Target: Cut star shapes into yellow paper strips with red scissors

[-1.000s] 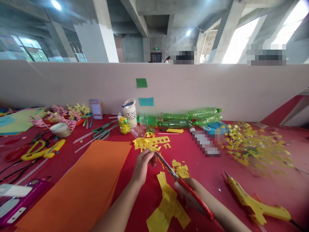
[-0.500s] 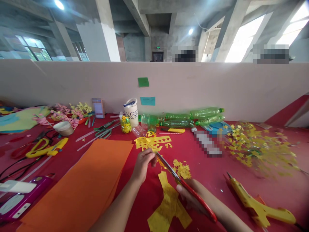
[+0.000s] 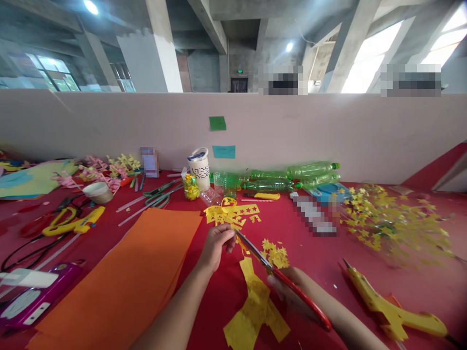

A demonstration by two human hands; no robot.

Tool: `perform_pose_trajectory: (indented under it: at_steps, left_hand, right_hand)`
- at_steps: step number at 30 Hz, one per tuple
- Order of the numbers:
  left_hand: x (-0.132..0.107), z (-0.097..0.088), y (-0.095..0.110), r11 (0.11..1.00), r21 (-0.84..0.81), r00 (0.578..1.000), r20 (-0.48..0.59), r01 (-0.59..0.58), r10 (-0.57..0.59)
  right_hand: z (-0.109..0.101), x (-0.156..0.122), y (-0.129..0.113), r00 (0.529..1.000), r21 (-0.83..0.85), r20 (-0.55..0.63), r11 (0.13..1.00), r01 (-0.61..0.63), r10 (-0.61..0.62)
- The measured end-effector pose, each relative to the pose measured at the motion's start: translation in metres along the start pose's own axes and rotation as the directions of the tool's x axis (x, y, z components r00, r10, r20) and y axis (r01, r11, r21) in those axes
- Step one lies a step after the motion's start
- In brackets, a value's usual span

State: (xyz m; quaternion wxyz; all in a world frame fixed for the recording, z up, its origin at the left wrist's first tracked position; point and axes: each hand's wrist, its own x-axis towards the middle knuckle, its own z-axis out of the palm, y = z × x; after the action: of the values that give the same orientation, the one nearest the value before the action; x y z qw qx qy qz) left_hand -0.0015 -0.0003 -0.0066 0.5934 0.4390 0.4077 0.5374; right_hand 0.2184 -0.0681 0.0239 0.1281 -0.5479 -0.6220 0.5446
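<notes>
Red table (image 3: 317, 265) is super cluttered, concrete pillars (image 3: 150, 48) far back, right grip (image 3: 286, 284) clutching scissors (image 3: 302, 299), left grip (image 3: 216, 245) pressed together.

The red surface (image 3: 317, 262) is bounded at the rear by a pale partition (image 3: 328, 129). Beyond: a two-tone column (image 3: 149, 48), concrete beams (image 3: 207, 24), a left-hand window (image 3: 54, 73). Two lamps (image 3: 91, 7) are lit; a green sign (image 3: 240, 71) marks the dark doorway (image 3: 239, 85).

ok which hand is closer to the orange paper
Left. The left hand is just to the right of the orange paper; the right hand, holding the red-handled scissors, is farther right, near the yellow star pile.
</notes>
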Motion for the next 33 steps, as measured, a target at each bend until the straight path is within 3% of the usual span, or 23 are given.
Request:
perform_pose_trajectory:
  at_steps: [18,24,33]
  left_hand:
    - [0.0013,-0.0019,-0.0012,1.0,0.026,1.0,0.018,-0.015,0.014]
    - [0.0037,-0.0019,-0.0001,0.998,0.023,0.997,-0.046,-0.057,0.058]
    - [0.0018,0.0008,0.0003,0.997,0.005,0.997,-0.04,-0.073,0.073]
  right_hand:
    - [-0.0022,0.0037,0.005,1.0,-0.008,-0.003,1.0,0.0,0.0]
    - [-0.0015,0.0044,0.0073,1.0,-0.019,-0.021,1.0,0.008,-0.008]
    - [-0.0022,0.0028,0.0067,0.999,0.048,0.023,0.998,0.03,-0.031]
